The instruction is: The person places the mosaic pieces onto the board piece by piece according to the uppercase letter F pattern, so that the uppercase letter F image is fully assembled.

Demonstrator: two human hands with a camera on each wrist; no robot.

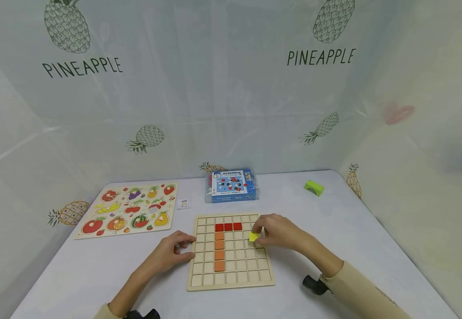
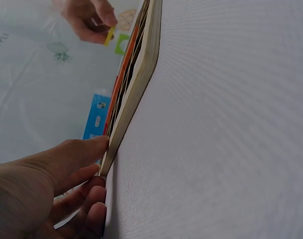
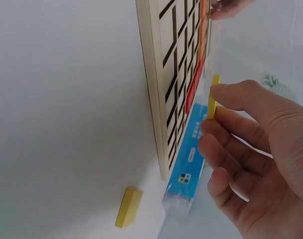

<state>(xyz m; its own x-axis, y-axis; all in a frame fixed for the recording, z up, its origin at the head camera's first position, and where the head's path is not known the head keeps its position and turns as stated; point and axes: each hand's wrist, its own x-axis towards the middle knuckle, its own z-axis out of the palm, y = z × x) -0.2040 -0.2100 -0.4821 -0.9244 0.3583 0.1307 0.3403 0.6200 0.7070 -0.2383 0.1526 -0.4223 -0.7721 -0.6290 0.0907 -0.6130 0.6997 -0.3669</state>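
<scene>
A square yellow tile is pinched between the thumb and fingertips of my right hand, above the right side of a wooden grid board. In the right wrist view the tile stands on edge, apart from the board. Three red tiles form a row near the board's far side. Several orange tiles run toward me in a column below the leftmost red one. My left hand touches the board's left edge with thumb and fingertips, the fingers loosely bent.
Behind the board stands a blue box in clear wrapping. A fruit puzzle board lies at the left, with a small white card beside it. At the back right sits a green arch block. A pineapple-print curtain hangs behind the table.
</scene>
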